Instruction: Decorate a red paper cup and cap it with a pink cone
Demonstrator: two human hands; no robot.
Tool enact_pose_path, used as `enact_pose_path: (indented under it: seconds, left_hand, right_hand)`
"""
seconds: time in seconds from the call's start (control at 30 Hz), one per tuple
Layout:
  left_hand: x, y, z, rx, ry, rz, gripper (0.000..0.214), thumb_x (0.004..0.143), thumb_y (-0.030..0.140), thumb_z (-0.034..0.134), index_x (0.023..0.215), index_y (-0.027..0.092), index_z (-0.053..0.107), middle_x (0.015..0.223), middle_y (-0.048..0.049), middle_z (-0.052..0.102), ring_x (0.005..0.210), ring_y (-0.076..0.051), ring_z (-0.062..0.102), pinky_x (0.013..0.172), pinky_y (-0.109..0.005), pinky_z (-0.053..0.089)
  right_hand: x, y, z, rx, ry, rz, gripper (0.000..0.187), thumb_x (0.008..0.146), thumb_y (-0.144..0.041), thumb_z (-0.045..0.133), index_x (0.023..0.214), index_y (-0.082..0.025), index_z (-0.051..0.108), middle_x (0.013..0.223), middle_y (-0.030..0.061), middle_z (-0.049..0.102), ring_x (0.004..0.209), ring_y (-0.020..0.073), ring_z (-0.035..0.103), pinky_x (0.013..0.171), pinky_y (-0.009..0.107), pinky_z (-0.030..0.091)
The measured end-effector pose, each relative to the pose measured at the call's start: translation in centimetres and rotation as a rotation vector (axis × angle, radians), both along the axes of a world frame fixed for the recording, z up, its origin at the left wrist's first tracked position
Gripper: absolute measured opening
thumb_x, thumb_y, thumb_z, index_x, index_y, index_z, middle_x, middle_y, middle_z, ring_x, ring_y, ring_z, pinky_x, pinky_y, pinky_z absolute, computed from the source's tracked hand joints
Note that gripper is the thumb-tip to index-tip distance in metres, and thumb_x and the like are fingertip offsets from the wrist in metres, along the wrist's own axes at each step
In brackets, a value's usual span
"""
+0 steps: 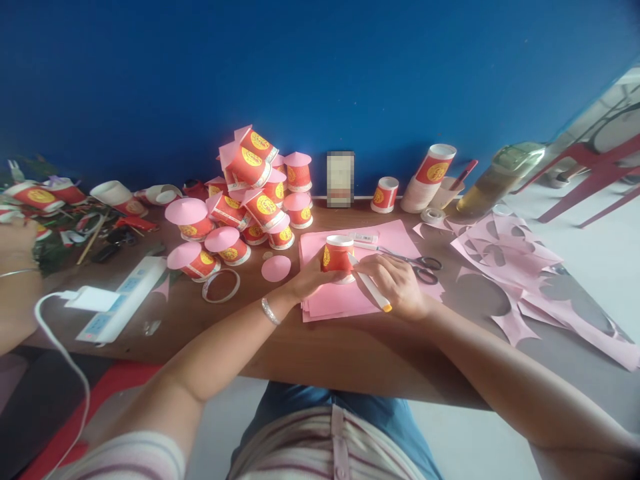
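red paper cup held upright by the left grip, over pink sheets on the surface, white yellow-ended tool clasped in the right grip, tip placed at the cup's side, scissors laid nearby

Paper cup and white pen-like tool: relative position.
Cup: red, upright, white round end uppermost, yellow emblem facing 9 o'clock. Tool: slim, tilted, orange-yellow end between 4 and 5 o'clock, opposite end at the cup's 3 o'clock side; tip contact cannot be confirmed.
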State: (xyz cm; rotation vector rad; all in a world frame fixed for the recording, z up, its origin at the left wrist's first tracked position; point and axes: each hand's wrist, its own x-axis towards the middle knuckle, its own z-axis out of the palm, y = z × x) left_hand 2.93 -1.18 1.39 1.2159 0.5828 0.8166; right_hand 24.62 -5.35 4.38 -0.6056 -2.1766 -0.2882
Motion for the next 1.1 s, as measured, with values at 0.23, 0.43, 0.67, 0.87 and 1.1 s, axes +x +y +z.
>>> enact_pose_path:
  seconds: [0.23,0.43,0.67,0.87,1.1]
  left_hand:
    - [0.18,-0.13,0.73,0.016,-0.026,-0.040,0.032,0.079,0.034,0.085,0.098,0.019,0.063,0.088,-0.0005,0.056,0.085,-0.017,0.051,0.080,-0.034,0.039]
    - [0.26,-0.09,0.92,-0.003,-0.032,-0.051,0.034,0.076,0.035,0.086,0.097,0.018,0.065,0.089,-0.0021,0.056,0.084,-0.017,0.051,0.077,-0.033,0.040]
    - [0.03,-0.01,0.55,-0.020,-0.049,-0.039,0.035,0.076,0.032,0.087,0.099,0.018,0.065,0.092,-0.0023,0.060,0.088,-0.017,0.055,0.080,-0.032,0.045]
    - [-0.18,-0.06,0.44,-0.008,-0.041,-0.047,0.030,0.079,0.032,0.085,0.097,0.017,0.066,0.091,-0.0017,0.059,0.088,-0.016,0.054,0.082,-0.031,0.046]
    - [-0.13,-0.01,0.54,-0.026,-0.055,-0.056,0.029,0.078,0.028,0.085,0.097,0.018,0.064,0.089,-0.0008,0.060,0.086,-0.016,0.056,0.084,-0.033,0.048]
  right_hand:
    - [0.07,0.14,-0.22,-0.011,0.032,-0.019,0.026,0.097,-0.005,0.047,0.114,-0.018,0.061,0.091,0.0070,0.073,0.078,0.0191,0.070,0.066,0.031,0.055]
    - [0.26,0.16,-0.17,-0.011,0.018,-0.041,0.025,0.096,-0.004,0.047,0.112,-0.017,0.060,0.089,0.0071,0.073,0.076,0.0188,0.069,0.065,0.030,0.054]
    - [0.28,0.19,-0.64,-0.046,0.036,-0.031,0.025,0.096,-0.004,0.046,0.112,-0.018,0.060,0.091,0.0070,0.072,0.076,0.0187,0.069,0.066,0.030,0.053]
    - [0.15,0.06,-0.71,-0.060,0.027,0.001,0.024,0.096,-0.004,0.046,0.109,-0.018,0.059,0.086,0.0056,0.070,0.072,0.0171,0.066,0.062,0.029,0.050]
    - [0.02,-0.13,-0.43,-0.059,-0.003,-0.003,0.018,0.095,-0.005,0.052,0.105,-0.018,0.058,0.080,0.0030,0.068,0.067,0.0151,0.062,0.060,0.027,0.048]
